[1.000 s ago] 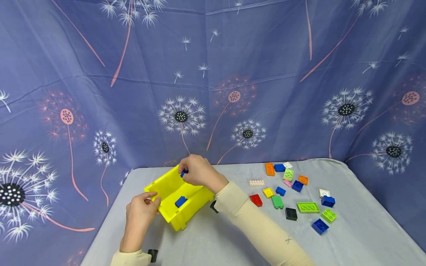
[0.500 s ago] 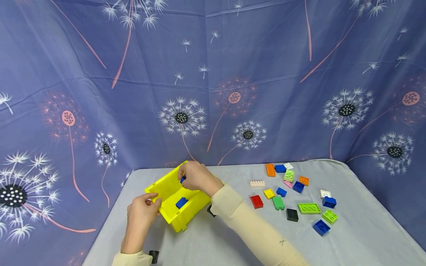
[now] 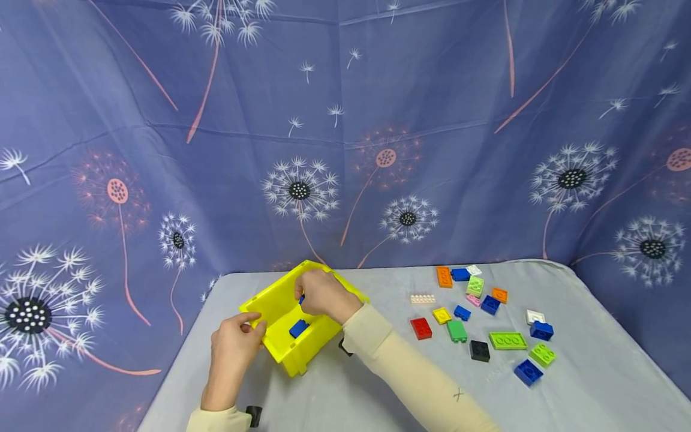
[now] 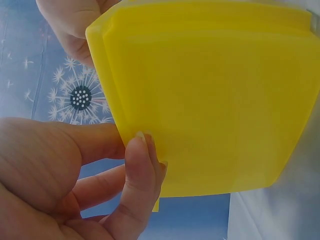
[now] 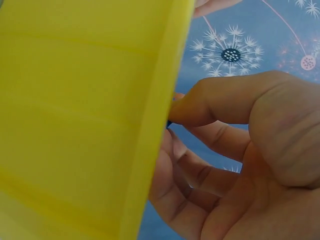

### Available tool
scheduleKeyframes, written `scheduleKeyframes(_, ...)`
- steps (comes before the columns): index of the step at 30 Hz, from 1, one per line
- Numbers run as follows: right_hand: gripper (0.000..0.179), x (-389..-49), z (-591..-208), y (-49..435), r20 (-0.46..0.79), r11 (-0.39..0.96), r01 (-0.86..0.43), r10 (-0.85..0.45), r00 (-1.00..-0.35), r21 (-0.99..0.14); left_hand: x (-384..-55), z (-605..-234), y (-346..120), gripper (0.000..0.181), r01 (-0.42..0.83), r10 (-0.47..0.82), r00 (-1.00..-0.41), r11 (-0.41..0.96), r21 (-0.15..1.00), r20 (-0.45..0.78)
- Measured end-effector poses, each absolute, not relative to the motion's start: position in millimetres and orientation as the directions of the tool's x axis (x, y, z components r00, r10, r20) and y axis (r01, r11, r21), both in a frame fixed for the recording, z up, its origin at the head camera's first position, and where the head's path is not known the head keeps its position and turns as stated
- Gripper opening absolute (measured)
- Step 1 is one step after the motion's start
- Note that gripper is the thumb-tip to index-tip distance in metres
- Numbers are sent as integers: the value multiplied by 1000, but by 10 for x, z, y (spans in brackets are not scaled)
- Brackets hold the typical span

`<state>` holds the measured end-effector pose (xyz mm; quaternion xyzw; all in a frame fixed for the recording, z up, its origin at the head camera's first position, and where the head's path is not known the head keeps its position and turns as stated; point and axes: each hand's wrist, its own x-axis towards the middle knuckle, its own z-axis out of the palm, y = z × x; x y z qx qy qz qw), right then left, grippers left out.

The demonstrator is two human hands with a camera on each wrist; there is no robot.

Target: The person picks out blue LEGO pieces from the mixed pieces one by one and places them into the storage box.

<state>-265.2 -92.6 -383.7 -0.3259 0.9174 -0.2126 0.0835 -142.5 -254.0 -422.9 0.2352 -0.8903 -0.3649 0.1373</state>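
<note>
Yellow box [image 3: 315, 342]: near the table's [image 3: 345, 396] far left corner.
Left hand [image 3: 234, 345]: pinches the box's short left edge.
Right hand [image 3: 324, 294]: inside the box, fingers closed on a blue brick [image 3: 302, 299], mostly hidden.
Other blue brick [image 3: 299, 328]: on the box floor, near its front edge.
Loose bricks [image 3: 508, 341]: on the table's right side.
Step now: looks like putting the held brick in.
Next move needs: probably low, loosening right fingers, box held steady.
</note>
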Motion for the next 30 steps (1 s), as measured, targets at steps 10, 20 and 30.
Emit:
scheduleKeyframes(10,25,-2647,-3891,-937,-17,695,-580,-647,-763,-426,-1422,-4231,-2535,33,-327,-528,-847,612,720,65)
scheduleKeyframes(20,32,-2641,-3926,-967,-39,710,-558,-632,-774,-429,-1439,-4225,-2523,33,-310,-519,-851,621,720,82)
scheduleKeyframes(30,47,-2631,-3965,-1007,-61,718,-558,-634,-771,-415,-1421,-4218,-2525,34,-318,-519,-851,629,709,79)
